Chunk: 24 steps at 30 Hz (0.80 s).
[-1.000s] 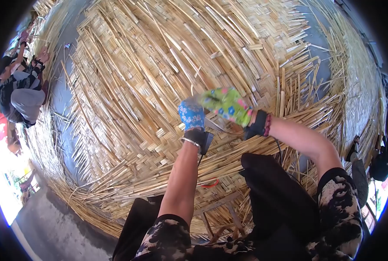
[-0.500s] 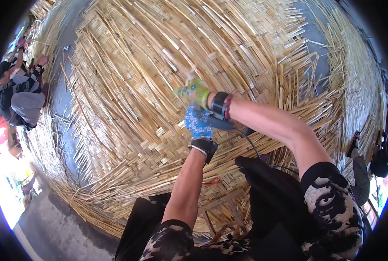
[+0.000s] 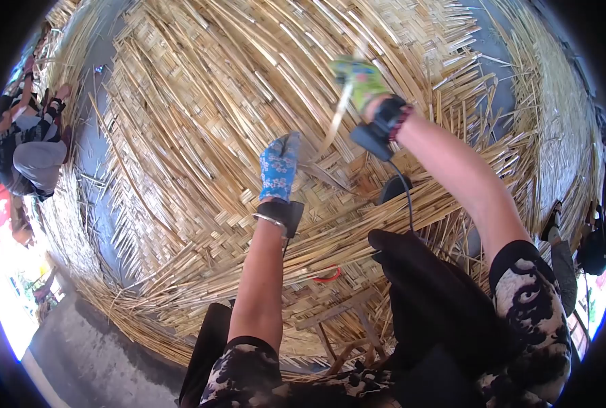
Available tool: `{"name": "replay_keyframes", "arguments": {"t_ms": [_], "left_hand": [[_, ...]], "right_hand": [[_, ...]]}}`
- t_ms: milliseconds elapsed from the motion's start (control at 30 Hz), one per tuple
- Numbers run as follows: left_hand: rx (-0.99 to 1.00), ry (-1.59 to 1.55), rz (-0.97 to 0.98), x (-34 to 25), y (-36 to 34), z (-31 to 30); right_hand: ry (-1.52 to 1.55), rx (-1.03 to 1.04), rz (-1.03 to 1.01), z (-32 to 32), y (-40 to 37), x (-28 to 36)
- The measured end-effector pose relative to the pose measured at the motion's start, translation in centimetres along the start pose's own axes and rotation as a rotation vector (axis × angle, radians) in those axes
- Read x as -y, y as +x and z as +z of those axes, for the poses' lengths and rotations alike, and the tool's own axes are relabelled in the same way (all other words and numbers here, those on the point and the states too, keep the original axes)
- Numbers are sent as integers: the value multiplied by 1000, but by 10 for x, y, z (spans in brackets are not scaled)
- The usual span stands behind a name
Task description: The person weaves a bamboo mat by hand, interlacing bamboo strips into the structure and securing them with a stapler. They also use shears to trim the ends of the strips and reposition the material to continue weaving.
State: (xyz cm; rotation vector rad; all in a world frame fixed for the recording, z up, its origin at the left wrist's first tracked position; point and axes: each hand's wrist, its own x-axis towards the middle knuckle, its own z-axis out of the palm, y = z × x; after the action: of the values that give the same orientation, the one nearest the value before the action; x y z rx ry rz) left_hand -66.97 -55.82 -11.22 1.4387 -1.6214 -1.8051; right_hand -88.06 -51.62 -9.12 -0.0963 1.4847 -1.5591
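A large woven mat of pale split strips fills the middle of the view. My left hand, in a blue flowered glove, rests low over the mat, its fingers together near some strips; whatever it may grip is too small to tell. Further up and to the right is my right hand, in a green flowered glove, closed around a pale strip that slants down to the left and is blurred. A dark device with a cable hangs at my right wrist.
Another person in grey trousers crouches at the left edge. Loose strips lie along the mat's near side, beside a wooden stool and my dark-clad knees. Part of another person's leg shows at the right.
My hands, close together before, are now apart. The right hand has moved up and to the right with the strip; the left has shifted left and slightly up.
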Motion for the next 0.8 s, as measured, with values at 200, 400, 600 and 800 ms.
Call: {"name": "replay_keyframes", "arguments": {"t_ms": [200, 400, 600, 800], "left_hand": [[282, 472, 234, -16, -9, 0], [368, 556, 211, -24, 1, 2], [419, 712, 144, -49, 0, 14], [615, 978, 121, -48, 10, 31]], "right_hand": [[245, -24, 249, -79, -55, -46], [253, 71, 338, -76, -70, -40], [218, -63, 294, -60, -72, -46], [110, -178, 176, -56, -77, -51]]}}
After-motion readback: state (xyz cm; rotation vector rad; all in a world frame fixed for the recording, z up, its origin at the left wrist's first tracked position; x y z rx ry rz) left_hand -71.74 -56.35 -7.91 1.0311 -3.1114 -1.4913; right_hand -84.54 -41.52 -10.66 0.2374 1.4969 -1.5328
